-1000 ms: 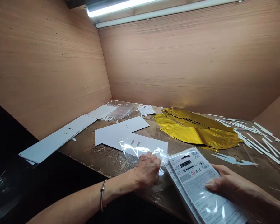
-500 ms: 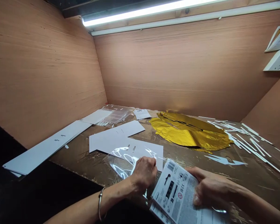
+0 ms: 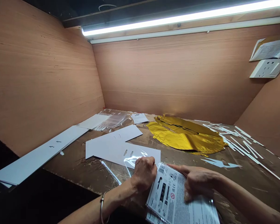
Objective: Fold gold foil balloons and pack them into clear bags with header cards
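Observation:
A printed white packet (image 3: 175,202) in a clear sleeve lies at the near edge of the worn brown bench (image 3: 235,177). My right hand (image 3: 196,182) rests on top of it, index finger stretched toward its upper left corner, the other fingers curled on the packet. My left hand (image 3: 143,172), a thin bangle on its wrist, is curled closed at the packet's top left corner, pinching a clear plastic bag (image 3: 121,168) that lies over a white card (image 3: 121,149). What exactly the fingertips hold is hidden.
A flat gold foil balloon (image 3: 189,138) lies mid-bench. White straws (image 3: 238,140) are scattered at the right. More white cards (image 3: 37,155) and clear bags (image 3: 112,118) line the left wall. A wall socket (image 3: 268,67) sits at the upper right.
The packet has been drawn nearer and leftward and turned, now meeting my left hand. My right hand has slid left with it. The view has tilted up, showing the socket.

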The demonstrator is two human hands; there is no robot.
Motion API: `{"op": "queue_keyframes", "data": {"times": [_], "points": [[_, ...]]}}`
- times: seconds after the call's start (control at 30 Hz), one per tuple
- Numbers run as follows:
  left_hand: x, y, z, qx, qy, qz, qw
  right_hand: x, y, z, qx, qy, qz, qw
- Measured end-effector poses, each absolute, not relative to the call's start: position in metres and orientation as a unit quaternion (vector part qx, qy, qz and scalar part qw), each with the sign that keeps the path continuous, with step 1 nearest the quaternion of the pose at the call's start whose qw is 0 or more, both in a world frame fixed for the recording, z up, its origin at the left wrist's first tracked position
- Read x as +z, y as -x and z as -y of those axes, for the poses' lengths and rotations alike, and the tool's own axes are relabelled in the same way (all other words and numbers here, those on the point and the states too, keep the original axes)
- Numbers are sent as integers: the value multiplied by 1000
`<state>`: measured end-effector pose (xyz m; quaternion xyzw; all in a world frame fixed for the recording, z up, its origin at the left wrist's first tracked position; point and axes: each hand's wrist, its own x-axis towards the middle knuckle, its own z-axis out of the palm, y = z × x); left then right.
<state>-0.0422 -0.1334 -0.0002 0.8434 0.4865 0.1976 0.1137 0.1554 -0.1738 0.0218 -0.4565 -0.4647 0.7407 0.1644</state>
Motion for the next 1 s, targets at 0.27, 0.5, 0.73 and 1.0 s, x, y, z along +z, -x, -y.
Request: {"op": "queue_keyframes", "data": {"times": [0.27, 0.5, 0.73, 1.0], "points": [[4, 32, 125, 156, -838, -514, 93, 20, -155, 167, 724, 463, 494, 134], [8, 28, 118, 153, -845, -507, 74, 21, -152, 163, 690, 488, 521, 116], [5, 25, 127, 144, -893, -425, 41, 32, -149, 161, 659, 484, 567, 104], [-6, 34, 157, 140, -965, -221, -35, 19, -145, 170, 713, 468, 505, 138]]}}
